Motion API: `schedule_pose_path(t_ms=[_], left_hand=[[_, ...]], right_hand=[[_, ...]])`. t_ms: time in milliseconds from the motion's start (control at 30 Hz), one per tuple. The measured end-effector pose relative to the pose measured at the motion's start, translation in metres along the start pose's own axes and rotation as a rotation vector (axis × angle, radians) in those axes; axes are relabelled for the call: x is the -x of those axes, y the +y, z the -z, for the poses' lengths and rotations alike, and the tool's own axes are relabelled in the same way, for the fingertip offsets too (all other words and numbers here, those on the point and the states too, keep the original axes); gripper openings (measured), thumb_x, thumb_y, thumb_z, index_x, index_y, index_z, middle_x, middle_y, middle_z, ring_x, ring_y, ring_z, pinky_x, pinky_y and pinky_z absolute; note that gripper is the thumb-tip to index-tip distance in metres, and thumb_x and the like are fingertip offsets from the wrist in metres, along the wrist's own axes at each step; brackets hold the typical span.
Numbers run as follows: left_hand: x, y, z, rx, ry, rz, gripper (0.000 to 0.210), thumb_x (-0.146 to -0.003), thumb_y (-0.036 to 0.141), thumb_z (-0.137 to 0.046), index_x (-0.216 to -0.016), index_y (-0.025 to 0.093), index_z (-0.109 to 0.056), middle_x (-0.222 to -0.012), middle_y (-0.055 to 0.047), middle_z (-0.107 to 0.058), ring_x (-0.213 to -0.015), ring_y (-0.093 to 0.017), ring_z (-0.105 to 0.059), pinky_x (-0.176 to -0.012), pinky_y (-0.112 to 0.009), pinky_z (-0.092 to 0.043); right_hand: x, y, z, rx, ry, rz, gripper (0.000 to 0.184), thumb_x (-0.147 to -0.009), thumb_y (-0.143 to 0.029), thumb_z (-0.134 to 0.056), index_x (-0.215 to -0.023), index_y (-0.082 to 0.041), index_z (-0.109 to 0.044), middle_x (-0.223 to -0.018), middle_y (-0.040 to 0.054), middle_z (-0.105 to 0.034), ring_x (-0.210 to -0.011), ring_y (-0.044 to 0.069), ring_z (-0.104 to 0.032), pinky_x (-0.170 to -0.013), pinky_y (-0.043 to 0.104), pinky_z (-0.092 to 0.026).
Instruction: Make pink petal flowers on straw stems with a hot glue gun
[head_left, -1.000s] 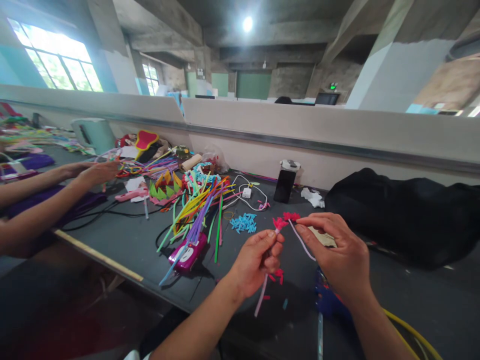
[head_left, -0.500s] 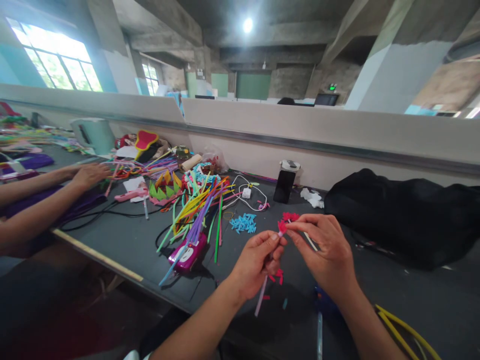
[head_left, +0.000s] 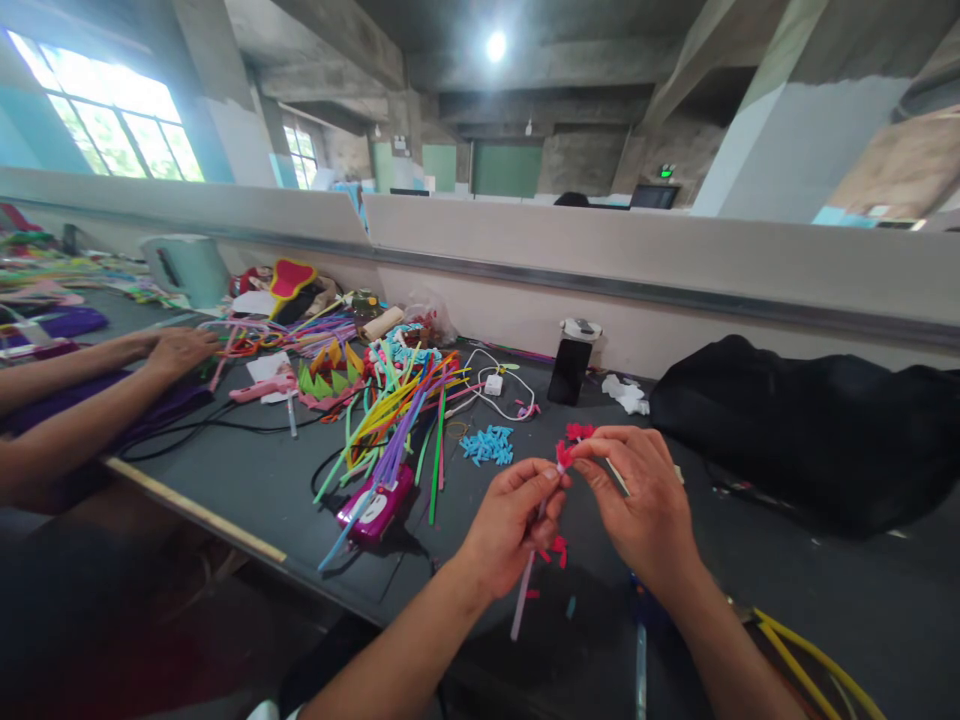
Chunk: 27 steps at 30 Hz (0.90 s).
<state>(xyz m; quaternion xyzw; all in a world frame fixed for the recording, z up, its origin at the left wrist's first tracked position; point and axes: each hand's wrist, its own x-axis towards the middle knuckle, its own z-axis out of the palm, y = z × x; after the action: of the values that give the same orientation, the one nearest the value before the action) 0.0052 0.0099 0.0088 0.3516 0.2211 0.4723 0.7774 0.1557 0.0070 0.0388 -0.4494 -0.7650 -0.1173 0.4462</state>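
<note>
My left hand is closed round a pale lilac pipe cleaner stem, whose lower end sticks out below the fist. At its top sits a small pinkish-red flower head. Thumb and forefinger of my right hand pinch at the right edge of that head; the exact piece between the fingertips is hidden. Just behind lies another red fuzzy flower. Loose red pieces are on the table under my hands. To the left is a pile of short blue pieces.
Colourful pipe cleaners lie across a magenta device. A phone leans upright near the partition, with a white charger beside it. A black bag fills the right. A co-worker's hands work at left.
My right hand has shifted slightly left and its fingers curl a little more over the flower head. My left hand holds the stem in nearly the same place.
</note>
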Motion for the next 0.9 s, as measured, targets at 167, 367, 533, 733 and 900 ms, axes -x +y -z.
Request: schedule_pose_path(t_ms=[167,367,533,733,900], left_hand=[[0.0001,0.0002,0.0000,0.027,-0.019,0.020,0.018,-0.084,0.031,-0.063,-0.083,0.012,-0.062,-0.054,0.006,-0.045,-0.038,-0.002,-0.027,-0.039,-0.021,-0.011],[0.0001,0.0008,0.0002,0.031,-0.024,0.025,0.018,-0.083,0.030,-0.064,-0.080,0.013,-0.061,-0.052,0.007,-0.042,-0.038,-0.002,-0.023,-0.039,-0.020,-0.010],[0.0005,0.0011,0.0002,0.021,-0.027,0.025,0.017,-0.083,0.029,-0.064,-0.079,0.013,-0.060,-0.052,0.007,-0.040,-0.038,-0.002,-0.022,-0.039,-0.020,-0.010],[-0.0002,0.0014,0.0015,0.018,-0.028,0.019,0.017,-0.084,0.030,-0.063,-0.081,0.013,-0.060,-0.053,0.007,-0.040,-0.039,-0.002,-0.022,-0.039,-0.020,-0.010],[-0.0009,0.0029,0.0005,0.029,-0.004,0.008,0.018,-0.084,0.032,-0.063,-0.083,0.014,-0.058,-0.054,0.006,-0.044,-0.039,-0.002,-0.024,-0.039,-0.019,-0.011]], right_hand=[[0.0013,-0.0009,-0.0009,0.004,0.017,0.003,0.008,-0.093,-0.023,-0.057,-0.091,-0.019,-0.063,-0.092,0.0051,-0.061,-0.090,0.020,-0.053,-0.082,0.037,-0.042],[0.0003,-0.0041,-0.0023,0.006,0.035,-0.013,0.010,-0.094,-0.024,-0.055,-0.089,-0.019,-0.062,-0.090,0.0049,-0.061,-0.090,0.020,-0.053,-0.082,0.038,-0.042],[0.0011,-0.0036,-0.0036,-0.001,0.039,-0.023,0.008,-0.093,-0.023,-0.056,-0.089,-0.019,-0.061,-0.089,0.0042,-0.061,-0.090,0.020,-0.054,-0.082,0.038,-0.041],[0.0013,-0.0032,-0.0039,-0.001,0.046,-0.032,0.009,-0.092,-0.025,-0.058,-0.088,-0.020,-0.064,-0.088,0.0043,-0.062,-0.089,0.020,-0.054,-0.081,0.037,-0.043],[-0.0008,-0.0058,-0.0005,-0.007,0.072,-0.028,0.010,-0.091,-0.023,-0.060,-0.094,-0.022,-0.069,-0.091,0.0036,-0.064,-0.087,0.018,-0.055,-0.081,0.035,-0.044]])
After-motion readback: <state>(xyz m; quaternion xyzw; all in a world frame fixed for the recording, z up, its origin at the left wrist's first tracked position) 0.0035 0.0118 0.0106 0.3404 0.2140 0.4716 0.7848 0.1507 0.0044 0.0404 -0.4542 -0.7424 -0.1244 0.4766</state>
